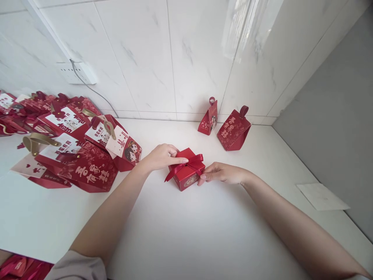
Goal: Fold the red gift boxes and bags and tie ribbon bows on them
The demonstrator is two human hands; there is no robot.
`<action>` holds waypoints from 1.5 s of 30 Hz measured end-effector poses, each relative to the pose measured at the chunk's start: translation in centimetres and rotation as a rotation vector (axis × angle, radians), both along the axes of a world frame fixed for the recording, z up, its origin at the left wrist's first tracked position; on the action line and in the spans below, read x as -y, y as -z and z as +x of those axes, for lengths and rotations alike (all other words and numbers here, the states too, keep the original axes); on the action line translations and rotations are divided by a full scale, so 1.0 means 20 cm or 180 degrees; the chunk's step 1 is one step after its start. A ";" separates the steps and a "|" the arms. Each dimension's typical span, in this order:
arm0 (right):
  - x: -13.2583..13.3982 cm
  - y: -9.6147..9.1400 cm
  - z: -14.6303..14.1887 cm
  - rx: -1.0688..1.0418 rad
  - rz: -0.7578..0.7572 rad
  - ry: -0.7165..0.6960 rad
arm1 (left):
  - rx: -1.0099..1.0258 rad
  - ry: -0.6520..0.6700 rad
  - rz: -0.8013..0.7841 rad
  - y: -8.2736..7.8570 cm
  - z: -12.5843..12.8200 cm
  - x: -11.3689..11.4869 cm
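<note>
A small red gift box (186, 177) tied with a red ribbon (190, 162) sits on the white table (180, 225) in the middle of the view. My left hand (161, 156) rests on the box's top left, forefinger stretched out along the ribbon's knot, other fingers curled. My right hand (220, 173) is at the box's right side, fingertips pinched on the ribbon's end.
A heap of red gift bags (78, 155) with printed cards lies at the left. Two closed red bags (233, 130) stand by the tiled wall (175, 58) at the back. A white sheet of paper (322, 196) lies at the right edge. A wall socket (77, 72) holds a cable.
</note>
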State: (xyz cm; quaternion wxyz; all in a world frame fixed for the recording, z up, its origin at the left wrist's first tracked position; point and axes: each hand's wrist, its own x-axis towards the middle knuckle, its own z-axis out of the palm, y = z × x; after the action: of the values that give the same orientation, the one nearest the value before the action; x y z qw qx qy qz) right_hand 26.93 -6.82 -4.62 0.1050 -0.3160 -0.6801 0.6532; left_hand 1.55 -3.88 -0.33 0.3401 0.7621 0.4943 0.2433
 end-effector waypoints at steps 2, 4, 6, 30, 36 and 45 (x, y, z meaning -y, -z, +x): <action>-0.01 0.01 0.00 0.0079 0.0173 0.0069 | -0.0262 0.0220 -0.0136 0.00 -0.01 0.00; 0.00 -0.01 0.02 0.0423 0.0473 0.0131 | -0.0340 0.0239 -0.0169 0.00 -0.01 0.00; 0.04 -0.06 0.04 0.1048 0.0961 0.0334 | -0.0354 0.0184 -0.0193 0.01 -0.02 -0.01; 0.29 -0.21 -0.29 0.0078 0.3777 0.0188 | -0.0421 0.0339 -0.0159 0.02 -0.05 -0.02; 0.23 -0.33 -0.08 -0.0079 0.2702 -0.0437 | -0.0454 0.0373 -0.0118 0.03 -0.04 -0.02; 0.25 -0.33 -0.07 0.0236 0.1591 -0.0946 | -0.0267 0.0483 -0.0367 -0.06 -0.07 0.00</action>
State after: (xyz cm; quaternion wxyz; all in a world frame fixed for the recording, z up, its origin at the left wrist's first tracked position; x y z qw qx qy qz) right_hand 25.57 -11.83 2.05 0.0579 -0.2010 -0.8621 0.4617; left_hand 0.10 -3.87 0.88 0.3799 0.7859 0.4623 0.1559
